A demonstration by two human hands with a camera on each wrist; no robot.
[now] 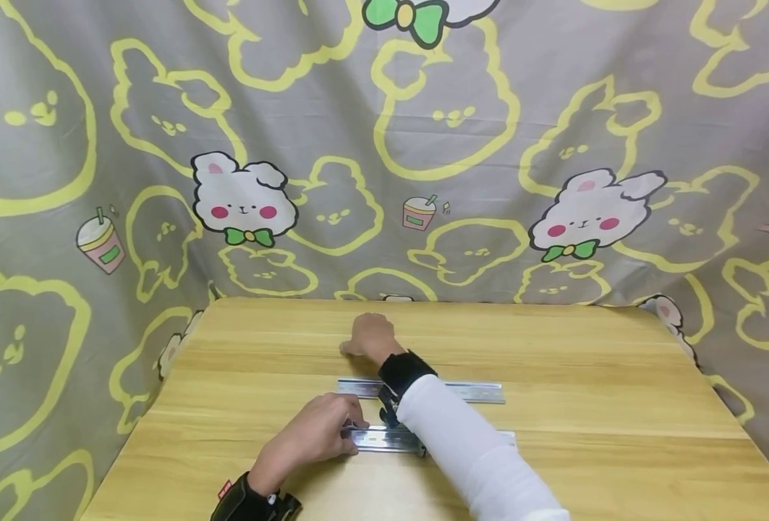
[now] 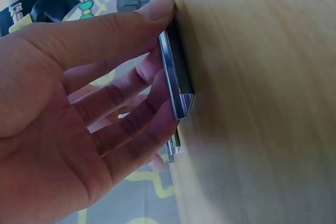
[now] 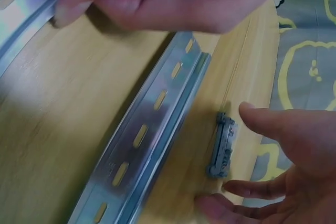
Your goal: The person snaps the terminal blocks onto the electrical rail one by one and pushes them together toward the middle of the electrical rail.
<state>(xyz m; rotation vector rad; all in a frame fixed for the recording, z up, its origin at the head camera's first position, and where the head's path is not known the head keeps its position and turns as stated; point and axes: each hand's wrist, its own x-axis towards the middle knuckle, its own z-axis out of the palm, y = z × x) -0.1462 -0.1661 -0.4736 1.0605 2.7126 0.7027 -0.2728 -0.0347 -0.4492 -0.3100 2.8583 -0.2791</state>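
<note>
My left hand (image 1: 322, 430) grips the left end of the near slotted metal DIN rail (image 1: 387, 439), thumb on one edge and fingers along the other in the left wrist view. Grey terminal blocks (image 2: 132, 2) sit on that rail beyond the thumb. Past the far DIN rail (image 1: 475, 392), my right hand (image 1: 372, 337) reaches across the table. In the right wrist view its thumb and fingers are spread beside a small grey terminal block (image 3: 222, 145), with a gap between them and the block. The head view hides this block behind the hand.
Both rails lie roughly parallel on the wooden table (image 1: 592, 362). The white right sleeve (image 1: 475, 449) passes over them and covers part of each. A grey patterned curtain (image 1: 332, 130) hangs behind the table and at both sides.
</note>
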